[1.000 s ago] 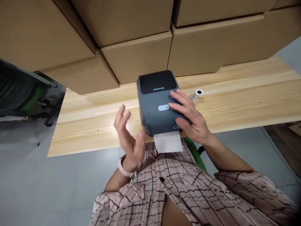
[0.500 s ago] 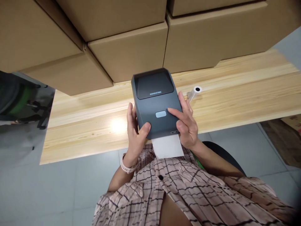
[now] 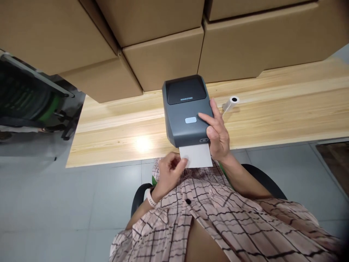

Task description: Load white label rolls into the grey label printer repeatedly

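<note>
A dark grey label printer [image 3: 185,127] with a black window and a pale oval button sits at the table's front edge. White label paper [image 3: 199,154] sticks out of its front slot. My left hand [image 3: 170,169] is closed at the paper's left corner, thumb on top and fingers curled beneath. My right hand [image 3: 219,138] grips the printer's right side, its index fingertip resting on the top just right of the button.
A small white paper roll [image 3: 231,103] stands on the wooden table [image 3: 286,109] right of the printer. Large cardboard boxes [image 3: 163,62] line the table's back. At the left are a green and black chair [image 3: 35,98] and part of a person's foot.
My left hand has let go of the printer's left side and moved down to the paper, pinching its corner. My right hand stays on the printer. The view has shifted slightly left.
</note>
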Action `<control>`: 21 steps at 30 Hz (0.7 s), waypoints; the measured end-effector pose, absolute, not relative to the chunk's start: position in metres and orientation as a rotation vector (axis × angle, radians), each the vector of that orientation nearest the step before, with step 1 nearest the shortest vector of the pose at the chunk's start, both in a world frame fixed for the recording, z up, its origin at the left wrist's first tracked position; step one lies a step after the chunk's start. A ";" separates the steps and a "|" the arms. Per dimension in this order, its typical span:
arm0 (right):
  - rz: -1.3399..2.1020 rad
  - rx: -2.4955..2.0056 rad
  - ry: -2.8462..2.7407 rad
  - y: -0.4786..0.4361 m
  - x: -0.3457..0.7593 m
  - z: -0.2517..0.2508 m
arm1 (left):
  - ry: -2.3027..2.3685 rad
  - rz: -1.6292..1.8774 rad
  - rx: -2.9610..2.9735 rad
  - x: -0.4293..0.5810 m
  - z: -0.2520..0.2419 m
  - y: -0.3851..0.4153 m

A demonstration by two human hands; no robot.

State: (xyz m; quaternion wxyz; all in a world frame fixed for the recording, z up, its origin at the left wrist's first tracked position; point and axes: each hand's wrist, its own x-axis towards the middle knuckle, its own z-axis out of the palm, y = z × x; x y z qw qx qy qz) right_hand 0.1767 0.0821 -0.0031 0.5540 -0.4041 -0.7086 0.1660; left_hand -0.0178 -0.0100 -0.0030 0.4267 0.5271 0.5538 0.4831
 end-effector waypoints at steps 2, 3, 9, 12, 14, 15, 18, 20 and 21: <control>0.399 -0.955 -1.666 0.083 0.176 -0.004 | 1.241 0.899 1.171 -0.015 0.005 -0.008; 0.396 -0.961 -1.668 0.083 0.176 -0.005 | 1.153 0.810 1.075 -0.013 0.010 -0.005; 0.349 -1.016 -1.725 0.083 0.180 -0.002 | 0.917 0.676 0.875 -0.012 0.025 0.007; 0.217 -0.999 -1.842 0.087 0.188 0.009 | 0.992 0.639 1.023 -0.023 0.026 0.007; 0.088 -0.969 -1.927 0.091 0.195 0.020 | 1.054 0.681 1.134 -0.035 0.028 0.008; 0.035 -0.950 -1.968 0.093 0.198 0.026 | 1.096 0.749 1.175 -0.041 0.029 0.009; 0.008 -0.901 -2.098 0.101 0.201 0.045 | 1.286 1.077 1.251 -0.057 0.034 0.013; 0.037 -0.835 -2.175 0.109 0.200 0.054 | 1.400 1.313 1.273 -0.059 0.034 0.019; 0.044 -0.797 -2.203 0.113 0.199 0.058 | 1.441 1.428 1.275 -0.057 0.032 0.022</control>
